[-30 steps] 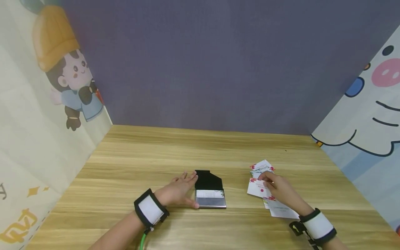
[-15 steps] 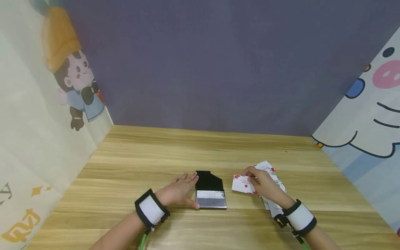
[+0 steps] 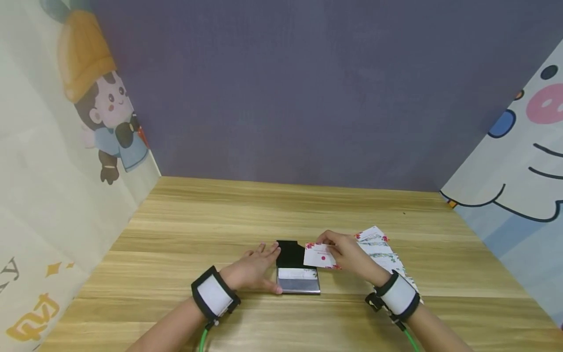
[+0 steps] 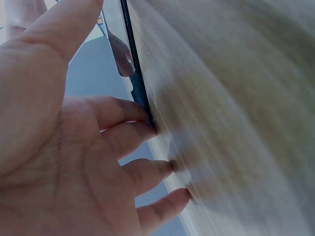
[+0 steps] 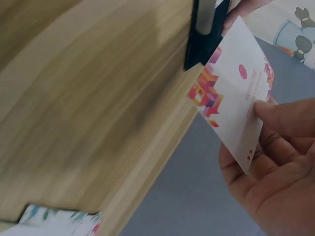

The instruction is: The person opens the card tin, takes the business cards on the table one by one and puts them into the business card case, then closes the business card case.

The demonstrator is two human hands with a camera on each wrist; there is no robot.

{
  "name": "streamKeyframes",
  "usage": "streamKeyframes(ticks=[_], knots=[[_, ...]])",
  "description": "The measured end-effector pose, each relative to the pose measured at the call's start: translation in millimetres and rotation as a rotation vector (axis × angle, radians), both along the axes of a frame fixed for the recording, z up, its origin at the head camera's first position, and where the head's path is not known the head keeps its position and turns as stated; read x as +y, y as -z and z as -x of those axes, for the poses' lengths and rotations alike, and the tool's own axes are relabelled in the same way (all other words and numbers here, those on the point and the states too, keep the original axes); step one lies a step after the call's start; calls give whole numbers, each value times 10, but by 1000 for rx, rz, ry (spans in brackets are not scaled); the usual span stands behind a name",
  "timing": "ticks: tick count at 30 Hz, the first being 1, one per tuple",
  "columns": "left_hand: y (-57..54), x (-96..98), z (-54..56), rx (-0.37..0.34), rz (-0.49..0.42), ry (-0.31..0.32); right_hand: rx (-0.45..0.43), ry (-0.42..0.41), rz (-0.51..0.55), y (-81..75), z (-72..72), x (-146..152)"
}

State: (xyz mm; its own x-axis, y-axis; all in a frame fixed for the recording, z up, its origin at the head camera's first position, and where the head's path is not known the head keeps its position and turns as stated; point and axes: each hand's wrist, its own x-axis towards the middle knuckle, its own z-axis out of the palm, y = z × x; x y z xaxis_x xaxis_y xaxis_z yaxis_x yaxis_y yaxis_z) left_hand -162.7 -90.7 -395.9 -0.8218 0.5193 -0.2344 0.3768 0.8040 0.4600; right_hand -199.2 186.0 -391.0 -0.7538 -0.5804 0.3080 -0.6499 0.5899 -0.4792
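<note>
A card case (image 3: 299, 285) lies with its black lid (image 3: 289, 255) folded back, and a white printed card (image 3: 296, 273) sits in its metal pocket. My left hand (image 3: 255, 269) rests at the case's left side, fingers spread and extended, fingertips at the lid and thumb by the near left corner. In the left wrist view those fingertips (image 4: 152, 129) meet the lid's edge and the tabletop. My right hand (image 3: 345, 252) pinches a white business card (image 5: 236, 93) with red and orange patterns between thumb and fingers. That card overlaps the lid's right side in the head view.
More floral-edged cards (image 3: 378, 247) lie spread on the wooden table (image 3: 211, 215) to the right, partly hidden by my right forearm. A dark grey panel (image 3: 281, 98) stands behind the table, with cartoon-printed sheets (image 3: 506, 161) at the sides.
My right hand has carried the pinched business card leftward from the spread cards to the case's lid. My left hand has stayed in place beside the case.
</note>
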Motion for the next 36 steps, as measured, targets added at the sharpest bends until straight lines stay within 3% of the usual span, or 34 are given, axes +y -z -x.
streamKeyframes(ticks=[6,14,36], knots=[[0,8,9,3,0,2,8,-59,-8,-10,26,-143],[21,9,22,9,-6,4,-93,-123,12,25,59,-319],[49,-3,61,8,-1,15,-138,-168,8,131,24,-499]])
